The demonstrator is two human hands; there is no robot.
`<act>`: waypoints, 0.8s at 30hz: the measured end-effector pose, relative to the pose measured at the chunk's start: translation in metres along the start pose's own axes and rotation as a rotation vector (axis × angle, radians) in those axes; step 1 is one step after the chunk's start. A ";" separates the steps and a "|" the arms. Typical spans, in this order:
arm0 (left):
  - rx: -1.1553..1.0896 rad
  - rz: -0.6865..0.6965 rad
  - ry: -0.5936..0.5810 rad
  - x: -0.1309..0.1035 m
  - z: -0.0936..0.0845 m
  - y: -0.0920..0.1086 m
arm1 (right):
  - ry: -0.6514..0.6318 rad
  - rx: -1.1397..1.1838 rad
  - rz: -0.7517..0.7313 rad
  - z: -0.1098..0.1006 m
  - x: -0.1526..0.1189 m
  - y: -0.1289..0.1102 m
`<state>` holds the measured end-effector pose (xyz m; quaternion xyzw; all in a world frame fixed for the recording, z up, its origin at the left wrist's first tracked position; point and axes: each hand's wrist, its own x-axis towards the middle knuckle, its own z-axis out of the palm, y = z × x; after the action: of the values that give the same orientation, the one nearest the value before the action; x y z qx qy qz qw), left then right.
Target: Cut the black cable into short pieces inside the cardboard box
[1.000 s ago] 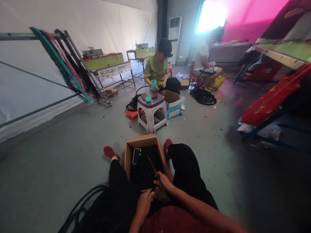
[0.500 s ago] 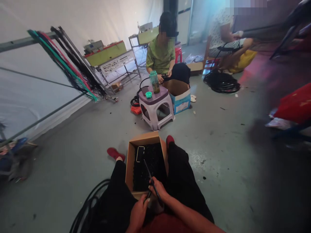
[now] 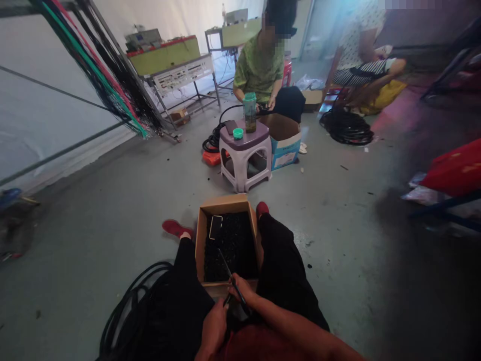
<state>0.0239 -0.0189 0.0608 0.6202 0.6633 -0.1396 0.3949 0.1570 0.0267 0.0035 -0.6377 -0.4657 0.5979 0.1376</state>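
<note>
My right hand (image 3: pixel 242 291) is closed round a long, thin dark tool (image 3: pixel 227 265), whose narrow end points up and left over a cardboard box (image 3: pixel 200 245). Close beside it, lower and to the left, my left hand (image 3: pixel 215 321) is closed on a short dark piece (image 3: pixel 227 300), too small to make out. Small black pieces (image 3: pixel 235 240) fill much of the box between my legs. A phone (image 3: pixel 216 227) with a pale edge lies on them at the upper left.
Coiled black cable (image 3: pixel 130 296) lies by my left leg. Ahead, a stool (image 3: pixel 244 145) holds a bottle (image 3: pixel 250 113) and green lid (image 3: pixel 238 133). A person (image 3: pixel 259 65) sits behind a blue box (image 3: pixel 285 150); another (image 3: pixel 361 55) sits near a cable coil (image 3: pixel 347 128).
The view has shifted, so the stool and the seated people appear slightly further right and the box a little higher. Both hands stay close together with the tool held.
</note>
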 end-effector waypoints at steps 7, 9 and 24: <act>0.036 0.103 0.063 0.005 -0.003 -0.029 | 0.106 -0.123 0.006 0.018 0.006 0.000; 0.087 0.159 0.091 0.002 -0.007 -0.033 | 0.139 -0.161 0.030 0.022 0.007 0.007; 0.155 0.295 0.116 0.069 -0.032 -0.093 | 0.017 -0.168 0.151 0.030 -0.011 0.077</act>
<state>-0.0686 0.0339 0.0045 0.7463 0.5740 -0.0947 0.3233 0.1646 -0.0340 -0.0533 -0.6851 -0.4636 0.5603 0.0422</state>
